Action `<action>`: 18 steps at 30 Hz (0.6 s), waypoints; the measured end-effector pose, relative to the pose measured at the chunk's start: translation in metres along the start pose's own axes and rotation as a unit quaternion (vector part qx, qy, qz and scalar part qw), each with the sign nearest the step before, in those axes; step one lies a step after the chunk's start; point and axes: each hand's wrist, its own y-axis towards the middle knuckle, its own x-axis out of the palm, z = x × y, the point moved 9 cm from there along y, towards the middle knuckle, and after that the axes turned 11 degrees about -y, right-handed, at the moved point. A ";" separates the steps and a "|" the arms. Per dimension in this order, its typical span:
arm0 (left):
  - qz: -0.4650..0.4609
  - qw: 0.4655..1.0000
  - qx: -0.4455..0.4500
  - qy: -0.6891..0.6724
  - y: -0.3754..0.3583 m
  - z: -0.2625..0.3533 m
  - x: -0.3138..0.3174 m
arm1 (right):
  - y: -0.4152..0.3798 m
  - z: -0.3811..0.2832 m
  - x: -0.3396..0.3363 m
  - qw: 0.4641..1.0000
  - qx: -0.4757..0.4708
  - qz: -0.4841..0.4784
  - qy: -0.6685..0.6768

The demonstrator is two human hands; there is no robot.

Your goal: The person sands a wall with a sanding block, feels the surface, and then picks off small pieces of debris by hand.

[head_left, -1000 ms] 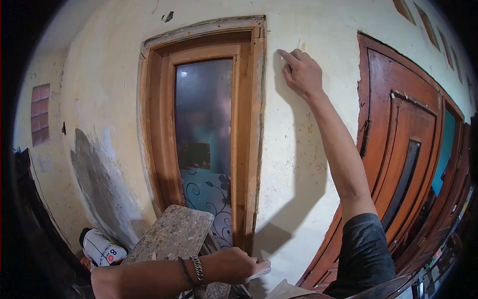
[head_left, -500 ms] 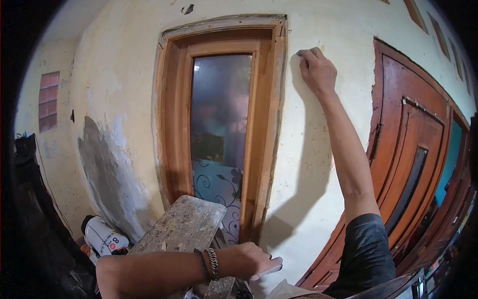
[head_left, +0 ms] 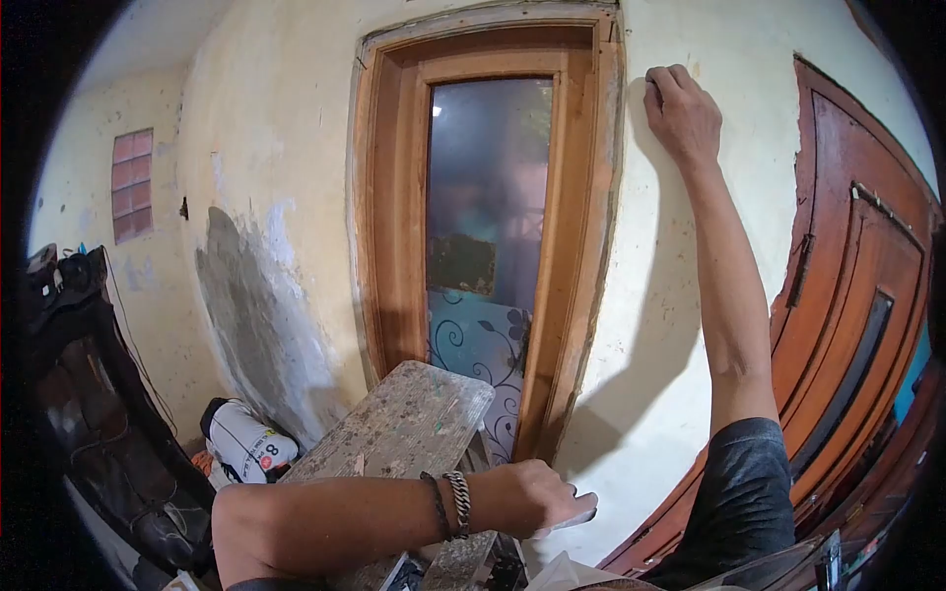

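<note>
My right hand (head_left: 682, 113) is raised against the cream wall (head_left: 650, 246), right of the wooden door frame (head_left: 578, 246). Its fingers are curled in; anything between them is too small to make out. Low in the view, my left hand (head_left: 540, 500) is closed around a pale, flat piece (head_left: 574, 518) whose edge shows by the fingers; what it is I cannot tell. A dark cord and a metal chain bracelet (head_left: 457, 504) circle the left wrist. Behind the left forearm stands a paint-spotted wooden plank (head_left: 399, 424).
A frosted glass door panel (head_left: 488, 197) fills the frame. Reddish wooden doors (head_left: 847, 246) stand at the right. A white bag (head_left: 249, 439) lies at lower left, near dark furniture (head_left: 99, 414). A grey patch (head_left: 241, 295) marks the left wall.
The view has turned left, so the doorway and both arms appear farther right. My right hand remains raised at the wall, and my left stays closed low down.
</note>
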 end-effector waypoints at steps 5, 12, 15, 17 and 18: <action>-0.016 1.000 -0.001 0.001 0.001 -0.001 0.005 | 0.000 0.001 0.000 1.000 -0.001 -0.014 0.002; -0.023 1.000 -0.009 -0.009 0.003 0.006 -0.002 | 0.000 0.002 -0.003 0.999 0.012 -0.028 0.017; -0.034 0.999 -0.012 -0.014 0.004 0.009 -0.005 | 0.000 0.001 -0.004 1.000 0.006 -0.020 0.020; -0.032 0.999 -0.007 -0.015 0.003 0.006 0.001 | 0.001 0.002 -0.004 1.000 0.006 -0.020 0.019; -0.031 0.999 -0.005 -0.015 0.003 0.006 0.001 | 0.001 0.002 -0.003 1.000 0.008 -0.021 0.021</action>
